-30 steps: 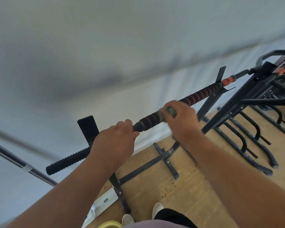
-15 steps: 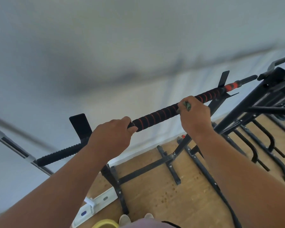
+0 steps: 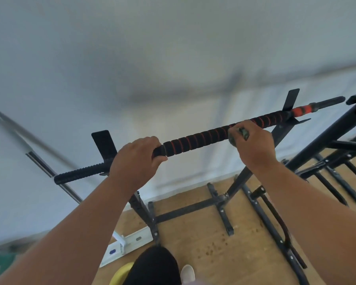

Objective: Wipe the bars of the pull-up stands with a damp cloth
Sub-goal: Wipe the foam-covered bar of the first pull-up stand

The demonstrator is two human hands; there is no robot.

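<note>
The pull-up bar [image 3: 195, 139] runs from lower left to upper right, wrapped in black foam with red stripes. My left hand [image 3: 135, 161] grips the bar near the left end of the foam wrap. My right hand [image 3: 253, 145] is curled round the bar farther right, with a dark greenish cloth [image 3: 242, 133] bunched under its fingers against the foam. Only a small part of the cloth shows. The bar's bare black end [image 3: 327, 102] and an orange section [image 3: 301, 110] lie beyond my right hand.
The stand's black base frame [image 3: 193, 208] sits on the wooden floor by a white wall. More black stands [image 3: 327, 159] crowd the right side. A metal pole [image 3: 41, 163] leans at the left. A white bracket [image 3: 130, 242] lies on the floor near my feet.
My right hand with the cloth has slid rightward along the foam wrap, widening the gap between the hands. My left hand has kept its grip in the same place.
</note>
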